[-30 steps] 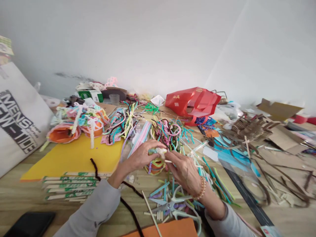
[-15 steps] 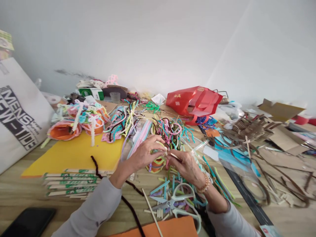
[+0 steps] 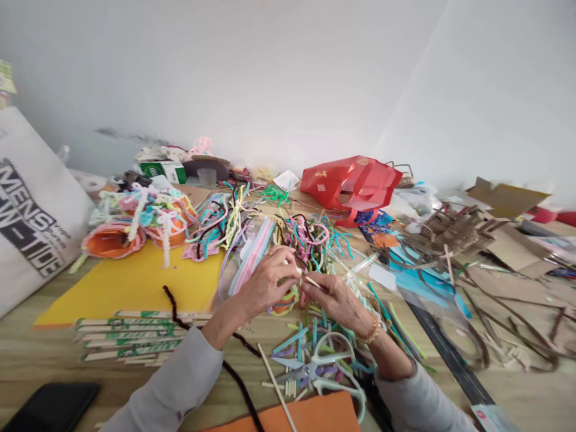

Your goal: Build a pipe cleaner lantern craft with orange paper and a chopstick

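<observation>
My left hand point(image 3: 272, 276) is closed in a pinch, with a small white bit point(image 3: 299, 273) at its fingertips; its kind is too small to make out. Facing it, fingertips nearly touching, my right hand point(image 3: 338, 300) grips a thin pale wooden stick point(image 3: 314, 282). Just under both hands sits a small orange piece trimmed with yellow-green pipe cleaner point(image 3: 284, 305), partly covered by the left fingers. White-handled scissors point(image 3: 310, 371) lie spread apart nearer to me, over cut pieces of coloured pipe cleaner point(image 3: 292, 343). A dark brown pipe cleaner point(image 3: 238, 384) passes by my left sleeve.
Wrapped chopsticks point(image 3: 130, 330) and a yellow sheet point(image 3: 135, 285) lie left, with a black phone point(image 3: 51, 408) in front. Orange pipe-cleaner crafts point(image 3: 114, 240) stand behind. A red bag point(image 3: 346, 183) is at the back; brown strips and woven pieces point(image 3: 459, 231) fill the right. An orange sheet point(image 3: 315, 414) lies nearest.
The whole view has shifted slightly to the left. Both hands stay close together, with only small finger movements; the white bit shows a little more between them.
</observation>
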The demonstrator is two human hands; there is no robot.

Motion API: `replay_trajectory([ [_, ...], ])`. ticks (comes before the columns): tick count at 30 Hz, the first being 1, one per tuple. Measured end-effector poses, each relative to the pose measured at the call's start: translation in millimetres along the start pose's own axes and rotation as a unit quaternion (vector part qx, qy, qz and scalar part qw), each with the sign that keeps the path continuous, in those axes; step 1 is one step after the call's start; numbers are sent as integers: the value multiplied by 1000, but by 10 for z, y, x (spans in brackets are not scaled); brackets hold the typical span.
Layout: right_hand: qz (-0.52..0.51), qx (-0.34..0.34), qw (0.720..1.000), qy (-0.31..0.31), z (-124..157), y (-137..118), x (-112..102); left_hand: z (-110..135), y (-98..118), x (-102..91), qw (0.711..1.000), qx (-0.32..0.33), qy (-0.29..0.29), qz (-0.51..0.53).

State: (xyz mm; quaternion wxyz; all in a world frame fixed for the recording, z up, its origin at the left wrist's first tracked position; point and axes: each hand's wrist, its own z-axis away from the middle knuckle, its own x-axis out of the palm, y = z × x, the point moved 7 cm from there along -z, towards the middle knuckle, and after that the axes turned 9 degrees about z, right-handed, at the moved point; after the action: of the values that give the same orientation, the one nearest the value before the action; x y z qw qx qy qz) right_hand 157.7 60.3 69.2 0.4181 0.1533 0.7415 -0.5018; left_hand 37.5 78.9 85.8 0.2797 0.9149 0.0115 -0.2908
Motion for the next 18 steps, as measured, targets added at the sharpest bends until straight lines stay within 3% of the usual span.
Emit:
replay_trajectory([
  [6,-31,10,999,-1,9,18,-9,1,69,-16,998,6,-7,-56],
  [12,-87,31,995,39,9,72,-1,-26,160,-39,995,18,-17,-95],
  [18,1,8,997,81,32,-2,-31,-36,101,-20,996,-8,-19,-83],
])
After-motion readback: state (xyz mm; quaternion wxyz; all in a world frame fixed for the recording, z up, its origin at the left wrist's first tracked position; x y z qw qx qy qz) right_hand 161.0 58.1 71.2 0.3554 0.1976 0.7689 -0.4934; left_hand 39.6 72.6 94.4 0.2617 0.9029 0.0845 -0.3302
